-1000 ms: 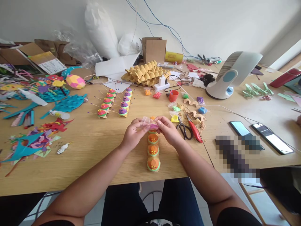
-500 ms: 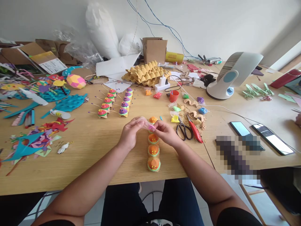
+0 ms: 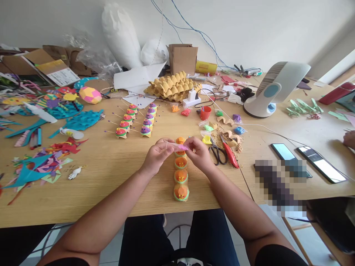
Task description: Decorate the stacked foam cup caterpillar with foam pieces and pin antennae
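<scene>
Between my two hands is a small clear plastic bag [image 3: 176, 146] with pink clay in it. My left hand [image 3: 155, 156] pinches one end of the bag, fingers closed. At the other end, by the pink clay, my right hand [image 3: 197, 152] is closed on the bag too. Below them stands a row of egg-carton cups [image 3: 181, 176] with orange tops, green rims and small yellow faces; the hands and bag partly cover its far end. Further off to the left are two finished-looking rows, a red and green one [image 3: 124, 123] and a purple one [image 3: 148, 120].
Black scissors [image 3: 219, 152] and a red-handled cutter [image 3: 230, 153] lie right of my right hand. Bags of coloured clay [image 3: 206, 139] and a red cup [image 3: 205, 112] sit behind. Paper scraps [image 3: 41, 162] cover the left; a fan [image 3: 273, 92] and phones [image 3: 291, 159] stand right. Another person's hand [image 3: 349, 139] shows at the right edge.
The bag has turned flatter, and its pink clay shows more plainly between my hands. My right hand has shifted slightly right and rotated.
</scene>
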`<state>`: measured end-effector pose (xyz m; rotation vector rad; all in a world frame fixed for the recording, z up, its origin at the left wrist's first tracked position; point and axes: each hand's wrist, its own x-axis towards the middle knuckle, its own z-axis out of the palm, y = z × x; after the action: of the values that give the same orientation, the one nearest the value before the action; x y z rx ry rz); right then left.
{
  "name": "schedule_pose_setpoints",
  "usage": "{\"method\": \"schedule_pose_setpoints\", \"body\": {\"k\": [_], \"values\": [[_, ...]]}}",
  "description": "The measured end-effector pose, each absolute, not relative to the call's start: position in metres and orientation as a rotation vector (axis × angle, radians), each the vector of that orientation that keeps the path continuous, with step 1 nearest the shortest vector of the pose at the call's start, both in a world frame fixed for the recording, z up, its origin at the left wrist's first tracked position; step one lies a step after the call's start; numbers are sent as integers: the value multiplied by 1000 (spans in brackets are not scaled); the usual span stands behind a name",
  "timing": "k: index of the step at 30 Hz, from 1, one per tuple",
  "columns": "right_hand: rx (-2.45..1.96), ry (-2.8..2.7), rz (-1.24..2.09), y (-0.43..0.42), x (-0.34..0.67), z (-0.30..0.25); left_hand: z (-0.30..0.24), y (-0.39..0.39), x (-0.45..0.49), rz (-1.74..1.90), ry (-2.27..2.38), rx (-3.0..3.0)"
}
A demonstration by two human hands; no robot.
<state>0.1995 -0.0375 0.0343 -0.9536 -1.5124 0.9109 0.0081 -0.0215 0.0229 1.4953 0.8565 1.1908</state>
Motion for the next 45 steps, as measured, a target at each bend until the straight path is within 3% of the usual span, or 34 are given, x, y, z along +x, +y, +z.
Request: {"method": "schedule_pose_setpoints", "body": {"k": [3,7,13,18,24,33,45], "values": [[-897,-1556,903,-39,198,36,22,-22,9,1229,896,1397],[-855,-1352,1190,-39,198,36,24,-22,8,1334,898,1398],[-845,-1338,1465,-39,200,39,30,-27,3,1423,977,1994],[-906,-1356,1327,-39,199,39,36,-29,1,1387,1035,2180],[-890,-1525,1013,-36,199,37,30,-23,5,1248,997,1853],[-983,-1497,725,-36,198,35,19,-23,13,1375,952,1448],[-904,-1747,585,-39,198,35,25,-21,14,1182,685,1366]]}}
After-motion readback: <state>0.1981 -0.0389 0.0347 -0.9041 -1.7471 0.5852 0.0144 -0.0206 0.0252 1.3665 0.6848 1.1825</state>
